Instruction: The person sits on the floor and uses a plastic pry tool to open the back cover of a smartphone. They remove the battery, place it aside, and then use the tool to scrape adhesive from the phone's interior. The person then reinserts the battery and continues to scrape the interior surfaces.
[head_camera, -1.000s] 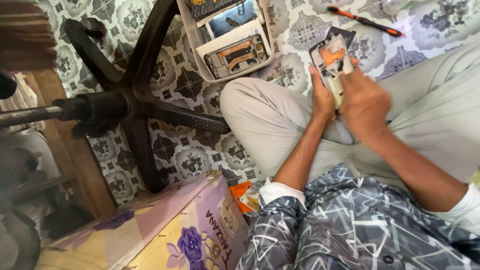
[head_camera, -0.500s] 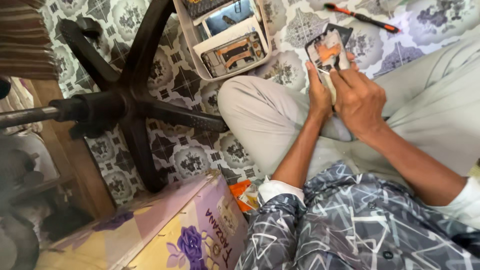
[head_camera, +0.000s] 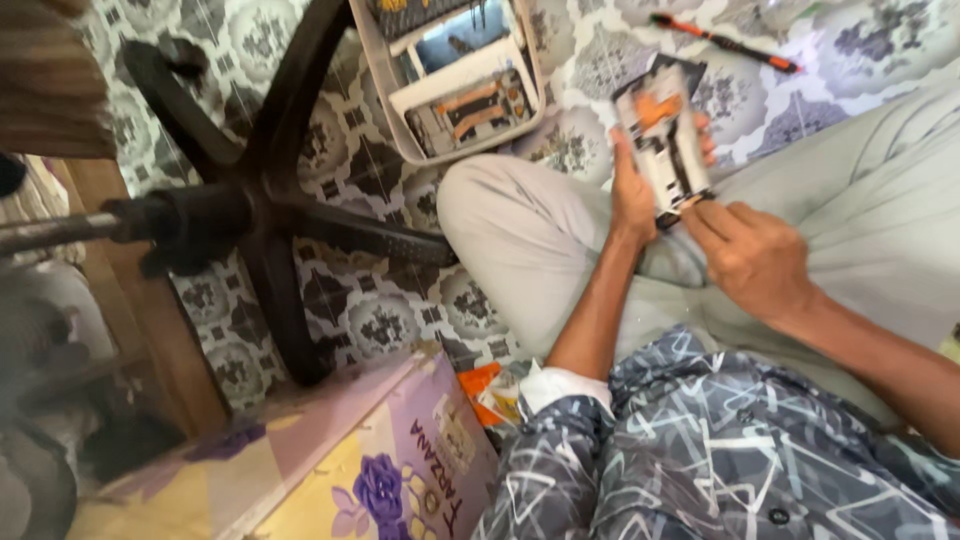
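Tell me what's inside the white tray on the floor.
The white tray holds orange-handled tools in its near compartment and a bluish, blurred compartment behind it. A dark section at the top runs out of frame; anything beneath the tools is hidden.

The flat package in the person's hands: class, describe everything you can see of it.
The flat package is a long, narrow card, mostly white and dark with an orange patch near its top, blurred so its contents cannot be told. It is held up, tilted, above the person's lap. The left hand grips its left edge from behind, fingertips showing at the right edge. The right hand touches its bottom corner with the fingers.
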